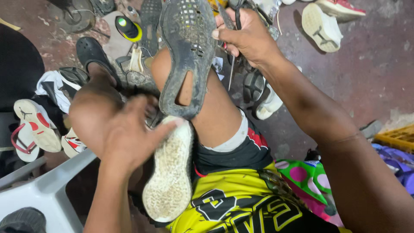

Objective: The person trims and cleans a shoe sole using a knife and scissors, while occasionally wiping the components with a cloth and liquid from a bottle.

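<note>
Bare concrete floor, reddish-grey and stained, fills the background and carries scattered footwear.

Work item: one shoe held sole-up between the person's knees.
- Dark outsole: black rubber, dusty, perforated with a grid of small square holes near the toe and one long slot near the heel end. It is peeled away from the shoe and stands raised above the right thigh.
- Pale midsole: off-white, pebbled texture, soiled with brown specks. It lies over the lap, heel toward the camera, and meets the dark outsole at the point where the left thumb rests.

Hands:
- Left hand: grip released, fingers spread; thumb tip touches the upper end of the pale midsole. The hand is motion-blurred.
- Right hand: grip clenched on the edge of the dark outsole, near the toe, with a thin dark tool whose slim shaft hangs below the fingers.

Surroundings:
- White sneaker, sole-up, on the floor at upper right.
- White sandals with red straps at far left.
- Black clog beyond the left knee.
- Grey plastic chair at lower left.
- Yellow crate at the right edge; its contents cannot be determined.
- Yellow and black shorts cover the lap.
</note>
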